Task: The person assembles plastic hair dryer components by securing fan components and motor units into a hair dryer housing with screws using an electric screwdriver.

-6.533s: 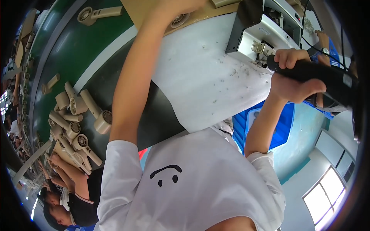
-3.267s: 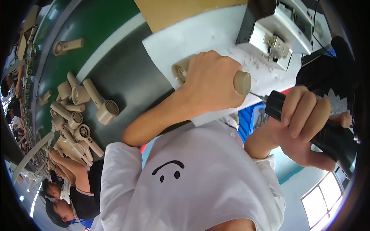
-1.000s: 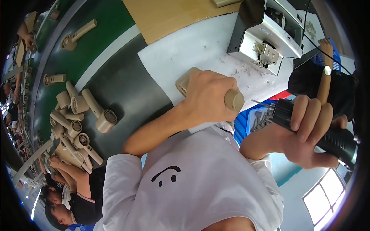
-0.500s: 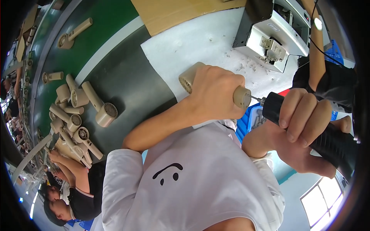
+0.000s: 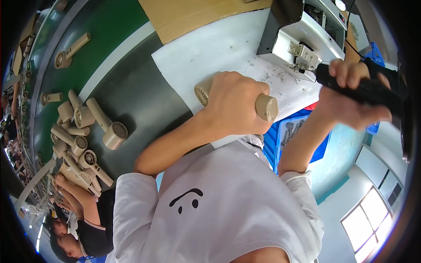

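My left hand (image 5: 232,103) is wrapped round the handle of a beige hair dryer (image 5: 268,108). The handle's round end sticks out on the right of the fist, and part of the grilled head shows on the left. In my right hand (image 5: 344,98), slightly blurred, is a black electric screwdriver (image 5: 364,90). Its front end is beside the pick-up block of a screw feeder (image 5: 287,39), with the bit tip too small to make out. The driver and the dryer are apart.
Several beige hair dryers (image 5: 115,135) lie on the dark table at left, with others on the green belt (image 5: 101,41). Small screws are scattered over the white sheet (image 5: 210,52). A blue bin (image 5: 274,140) is below the feeder. Co-workers (image 5: 90,232) sit at lower left.
My right hand has carried the screwdriver up and away from the dryer's handle end to the screw feeder. My left hand keeps its hold on the dryer; the whole view has shifted slightly.
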Available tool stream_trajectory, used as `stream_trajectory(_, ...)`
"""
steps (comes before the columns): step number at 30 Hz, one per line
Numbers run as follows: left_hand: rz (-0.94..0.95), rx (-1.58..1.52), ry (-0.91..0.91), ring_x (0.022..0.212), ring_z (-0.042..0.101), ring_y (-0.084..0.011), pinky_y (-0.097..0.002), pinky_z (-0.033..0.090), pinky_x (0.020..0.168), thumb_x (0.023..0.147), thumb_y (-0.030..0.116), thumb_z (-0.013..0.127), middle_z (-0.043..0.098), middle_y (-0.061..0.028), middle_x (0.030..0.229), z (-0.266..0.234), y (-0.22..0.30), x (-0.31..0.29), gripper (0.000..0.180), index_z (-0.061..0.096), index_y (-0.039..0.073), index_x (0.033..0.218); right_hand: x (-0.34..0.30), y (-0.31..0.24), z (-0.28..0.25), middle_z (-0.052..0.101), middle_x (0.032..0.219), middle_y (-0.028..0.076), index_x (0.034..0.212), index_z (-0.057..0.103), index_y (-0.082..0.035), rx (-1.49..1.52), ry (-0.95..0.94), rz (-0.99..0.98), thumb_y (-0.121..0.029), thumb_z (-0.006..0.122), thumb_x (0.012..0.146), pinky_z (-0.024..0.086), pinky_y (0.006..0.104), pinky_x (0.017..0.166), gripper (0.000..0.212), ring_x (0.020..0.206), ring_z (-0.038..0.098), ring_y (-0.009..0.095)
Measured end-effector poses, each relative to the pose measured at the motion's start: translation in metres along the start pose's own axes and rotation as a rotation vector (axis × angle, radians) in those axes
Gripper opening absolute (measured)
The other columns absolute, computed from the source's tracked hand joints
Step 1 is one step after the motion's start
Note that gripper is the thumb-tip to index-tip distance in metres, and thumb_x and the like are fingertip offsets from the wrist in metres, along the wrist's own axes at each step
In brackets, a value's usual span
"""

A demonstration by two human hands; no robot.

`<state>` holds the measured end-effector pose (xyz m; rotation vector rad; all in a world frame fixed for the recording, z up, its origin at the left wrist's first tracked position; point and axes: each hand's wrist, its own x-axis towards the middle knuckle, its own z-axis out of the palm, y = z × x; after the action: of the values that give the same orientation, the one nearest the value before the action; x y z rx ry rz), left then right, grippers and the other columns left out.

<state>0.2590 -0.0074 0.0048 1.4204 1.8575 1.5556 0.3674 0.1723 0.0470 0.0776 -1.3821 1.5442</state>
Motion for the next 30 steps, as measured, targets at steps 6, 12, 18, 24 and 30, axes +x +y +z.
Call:
stream_trajectory(6, 0.011, -0.004, -0.002, 0.036, 0.036, -0.0251, -0.0282, 0.03, 0.037, 0.055, 0.004, 0.068, 0.037, -0.0083, 0.043, 0.0, -0.003, 0.003, 0.031, 0.038, 0.008, 0.047, 0.001, 0.029, -0.009, 0.048, 0.062, 0.01, 0.114, 0.041, -0.014, -0.155, 0.131, 0.064, -0.075, 0.028, 0.087, 0.043, 0.0369, 0.052, 0.068, 0.05, 0.045, 0.02)
stream_trajectory(12, -0.073, 0.045, -0.072, 0.042, 0.052, -0.0315, -0.037, 0.041, 0.042, 0.054, 0.017, 0.069, 0.051, -0.0109, 0.046, -0.001, -0.004, 0.006, 0.022, 0.05, 0.008, 0.048, 0.0, 0.032, 0.005, 0.048, 0.062, 0.008, 0.101, 0.047, -0.015, -0.58, 0.22, 0.175, -0.077, 0.037, 0.083, 0.042, 0.0389, 0.055, 0.065, 0.052, 0.043, 0.02)
stream_trajectory(18, -0.002, 0.0, 0.048, 0.036, 0.033, -0.0246, -0.0284, 0.027, 0.036, 0.055, 0.004, 0.067, 0.035, -0.0081, 0.043, 0.004, -0.009, 0.007, 0.03, 0.038, 0.007, 0.047, -0.017, 0.001, 0.006, 0.046, 0.072, 0.006, 0.125, 0.046, -0.02, 0.151, 0.098, 0.24, -0.071, 0.038, 0.087, 0.039, 0.0337, 0.059, 0.064, 0.059, 0.043, 0.017)
stream_trajectory(24, -0.033, 0.045, 0.003, 0.036, 0.032, -0.0254, -0.0295, 0.027, 0.036, 0.056, 0.005, 0.067, 0.035, -0.0081, 0.043, 0.002, -0.009, 0.008, 0.032, 0.036, 0.008, 0.048, -0.016, -0.037, 0.056, 0.048, 0.068, -0.004, 0.118, 0.052, -0.007, 0.231, -0.011, 0.186, -0.057, 0.057, 0.084, 0.035, 0.0226, 0.055, 0.06, 0.056, 0.045, 0.006)
stream_trajectory(30, -0.025, 0.057, 0.009, 0.037, 0.033, -0.0262, -0.0306, 0.028, 0.037, 0.056, 0.007, 0.069, 0.036, -0.0083, 0.043, 0.001, -0.01, 0.01, 0.033, 0.037, 0.008, 0.048, -0.017, -0.041, 0.066, 0.05, 0.068, -0.003, 0.117, 0.051, -0.007, 0.246, -0.03, 0.18, -0.055, 0.059, 0.084, 0.038, 0.0225, 0.055, 0.059, 0.056, 0.049, 0.007)
